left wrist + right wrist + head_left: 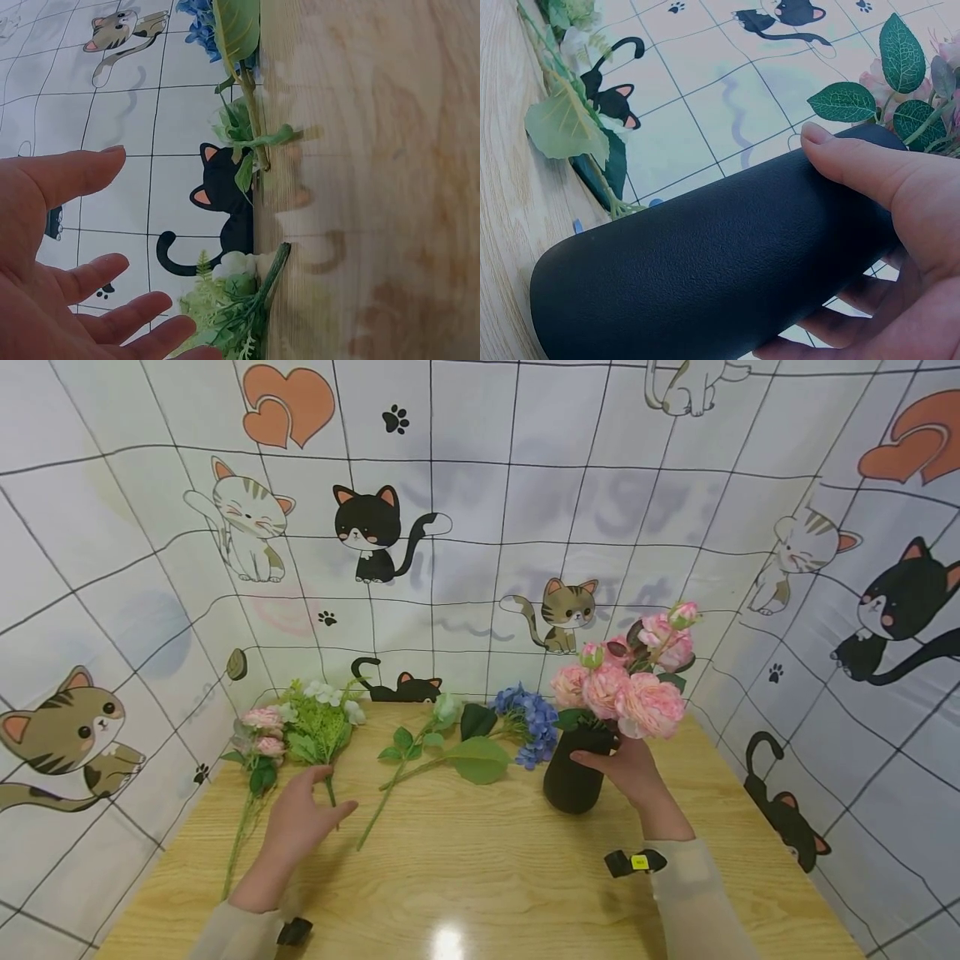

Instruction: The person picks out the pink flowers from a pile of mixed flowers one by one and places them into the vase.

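My right hand (630,768) grips a matte black vase (572,781) near its top, with the thumb on one side and the fingers round the other. Pink peony-like flowers (626,693) with buds and dark green leaves stand in the vase. In the right wrist view, the vase (705,255) fills the middle. My left hand (300,818) is spread, its thumb apart from the fingers, close to the stem of a green and white flower bunch (318,727) on the table. The left wrist view shows its fingers (146,311) holding nothing.
Left of that bunch lies a pink flower stem (262,743). Between the hands lie a pale green-white flower (446,710) and a blue hydrangea (525,718) with a large leaf. They rest on a wooden table (465,860) against a cat-patterned cloth backdrop (480,527).
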`<state>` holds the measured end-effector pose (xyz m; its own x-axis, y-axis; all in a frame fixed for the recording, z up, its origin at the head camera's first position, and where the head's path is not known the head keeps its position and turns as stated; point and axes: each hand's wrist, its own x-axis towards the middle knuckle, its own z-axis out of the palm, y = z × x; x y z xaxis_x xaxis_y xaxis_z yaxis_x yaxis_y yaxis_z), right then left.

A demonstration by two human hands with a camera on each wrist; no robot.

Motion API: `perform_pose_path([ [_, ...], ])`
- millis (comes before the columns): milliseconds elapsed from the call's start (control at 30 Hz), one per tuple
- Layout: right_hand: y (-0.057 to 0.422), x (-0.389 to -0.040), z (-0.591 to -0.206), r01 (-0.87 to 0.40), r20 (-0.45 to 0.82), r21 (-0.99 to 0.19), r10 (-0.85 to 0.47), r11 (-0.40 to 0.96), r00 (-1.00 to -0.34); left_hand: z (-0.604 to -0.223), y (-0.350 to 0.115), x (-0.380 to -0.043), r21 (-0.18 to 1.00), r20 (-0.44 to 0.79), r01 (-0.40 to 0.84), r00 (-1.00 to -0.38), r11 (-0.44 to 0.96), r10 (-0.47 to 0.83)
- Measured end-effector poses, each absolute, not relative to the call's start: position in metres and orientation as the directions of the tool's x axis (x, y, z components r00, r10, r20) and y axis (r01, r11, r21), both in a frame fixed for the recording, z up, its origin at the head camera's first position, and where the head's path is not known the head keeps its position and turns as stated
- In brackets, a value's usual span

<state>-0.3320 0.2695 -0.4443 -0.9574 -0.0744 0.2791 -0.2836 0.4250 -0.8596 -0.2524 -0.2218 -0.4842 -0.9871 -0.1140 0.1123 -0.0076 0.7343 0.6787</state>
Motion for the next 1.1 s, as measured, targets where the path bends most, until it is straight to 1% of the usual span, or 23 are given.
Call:
perform_pose_path([
  [167,0.268,-0.332,-0.445,-0.279,0.276,-0.862,-0.071,0.424,-0.959,-0.483,-0.228,-0.249,0.670,0.120,-0.010,-0.985,0.742,-0.122],
  [333,0.267,-0.333,-0.444,-0.264,0.258,-0.864,-0.072,0.429,-0.963,-0.476,-0.235,-0.244,0.664,0.163,0.021,-0.980,0.747,-0.118],
  [433,0.268,-0.334,-0.444,-0.263,0.257,-0.868,-0.071,0.421,-0.964,-0.473,-0.240,-0.242,0.631,0.206,0.034,-0.971,0.775,-0.125],
  [567,0.268,-0.334,-0.445,-0.279,0.275,-0.862,-0.073,0.424,-0.959,-0.471,-0.249,-0.239,0.578,0.223,0.014,-0.964,0.816,-0.142],
  [800,0.270,-0.332,-0.443,-0.286,0.284,-0.858,-0.069,0.427,-0.956,-0.468,-0.257,-0.236,0.587,0.186,-0.019,-0.970,0.809,-0.159],
  [933,0.268,-0.329,-0.441,-0.277,0.274,-0.867,-0.069,0.414,-0.959,-0.467,-0.261,-0.235,0.570,0.161,-0.043,-0.973,0.821,-0.163],
  [1100,0.261,-0.321,-0.429,-0.260,0.250,-0.885,-0.077,0.387,-0.965,-0.465,-0.268,-0.229,0.559,0.106,-0.090,-0.978,0.824,-0.179],
])
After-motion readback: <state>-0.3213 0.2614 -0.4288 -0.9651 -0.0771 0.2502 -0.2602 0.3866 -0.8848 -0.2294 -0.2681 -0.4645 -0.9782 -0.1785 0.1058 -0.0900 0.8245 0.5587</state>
